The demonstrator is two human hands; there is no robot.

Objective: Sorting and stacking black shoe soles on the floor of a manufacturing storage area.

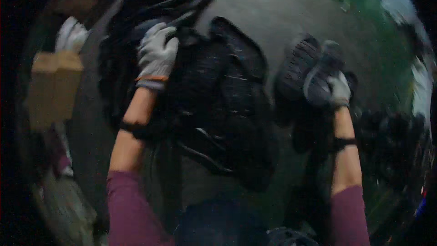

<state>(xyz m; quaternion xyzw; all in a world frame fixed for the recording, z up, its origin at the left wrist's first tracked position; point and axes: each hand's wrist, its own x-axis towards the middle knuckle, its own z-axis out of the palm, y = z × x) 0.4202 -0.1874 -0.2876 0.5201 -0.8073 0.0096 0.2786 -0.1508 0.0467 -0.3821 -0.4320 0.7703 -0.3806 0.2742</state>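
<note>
My left hand (157,51), in a pale knit glove with an orange band at the cuff, is over a heap of shiny black plastic sheeting or bag (132,13). Its thumb stands apart from the fingers, and I see nothing in its grip; whether it touches the plastic I cannot tell. On the right, my gloved right hand (339,90) is closed on the edge of a dark grey shoe sole (320,79). Beside that lies another black shoe sole (298,64) with a ridged pattern. The picture is dim and smeared by motion.
Between my hands lies a pile of black, sole-shaped pieces (214,77). A cardboard box (54,86) with something white behind it stands at the far left. More dark items (387,141) crowd the right side. Green floor (364,27) shows at the upper right.
</note>
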